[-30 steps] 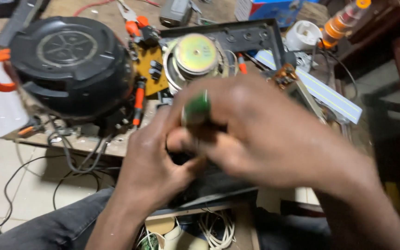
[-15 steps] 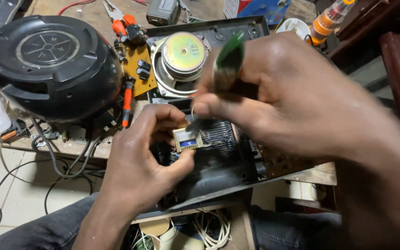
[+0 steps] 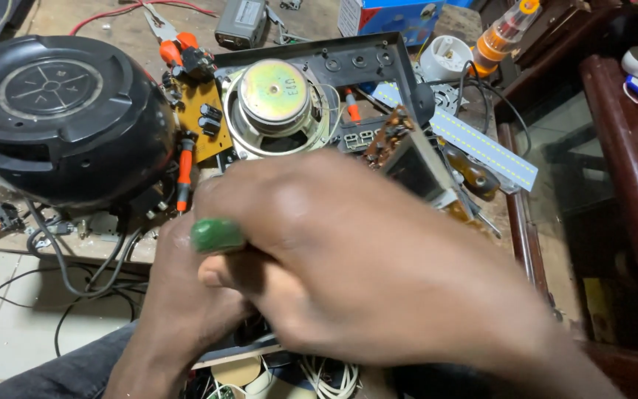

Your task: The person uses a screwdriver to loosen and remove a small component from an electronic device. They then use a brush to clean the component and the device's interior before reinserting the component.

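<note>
Head view shows our right hand [image 3: 348, 258] clenched on a green-handled tool [image 3: 217, 235] — its butt pointing left, its shaft hidden — directly over our left hand [image 3: 186, 310], which curls beneath on something we cannot tell, just before the speaker [image 3: 275, 103].

A round speaker housing [image 3: 60, 118] sits at the bench's [image 3: 105, 26] left end. Just right of it lies a circuit board [image 3: 199, 122], then a bare speaker driver [image 3: 275, 103] inside an open frame [image 3: 334, 59]. Pliers [image 3: 167, 37] lie behind the board. An LED strip [image 3: 474, 140] lies right of the frame. Both hands [image 3: 334, 258] overlap nearest the camera, before the driver.
</note>
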